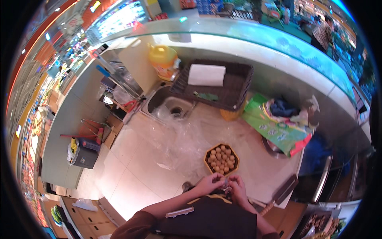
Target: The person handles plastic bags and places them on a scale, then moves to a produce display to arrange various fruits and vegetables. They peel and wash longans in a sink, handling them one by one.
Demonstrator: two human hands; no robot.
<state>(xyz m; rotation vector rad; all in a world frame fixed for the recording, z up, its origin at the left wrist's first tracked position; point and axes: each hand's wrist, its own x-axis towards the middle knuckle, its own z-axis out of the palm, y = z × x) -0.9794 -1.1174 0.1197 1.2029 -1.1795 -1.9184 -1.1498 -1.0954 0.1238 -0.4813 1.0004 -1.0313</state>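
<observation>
Both hands are tucked in close to the body, right at the near edge of the table [143, 159]. The left hand [210, 184] comes in from the left on a bent forearm in a brown sleeve, and the right hand [238, 187] meets it from the other side. The fingers of both are curled in and pinched together around a small pale object [226, 183] held between them. It's too tiny and blurry to say what it is.

Just beyond the hands, nearly touching them, sits a hexagonal tray [207, 156] with a yellowish rim, packed with small round golden-brown balls [222, 157], matte and bumpy looking.

The table is pale and glossy, with a crinkly sheet of clear plastic film [179, 137] spread over it, left of the tray and running toward a steel sink [169, 104]. A dark woven basket [234, 89] sits partly over the sink, holding a white folded cloth or paper roll [207, 75]. A yellow plastic jug [163, 59] stands behind the sink. To the right, a shiny green bag [274, 131] lies crumpled, with fabric piled on it.
</observation>
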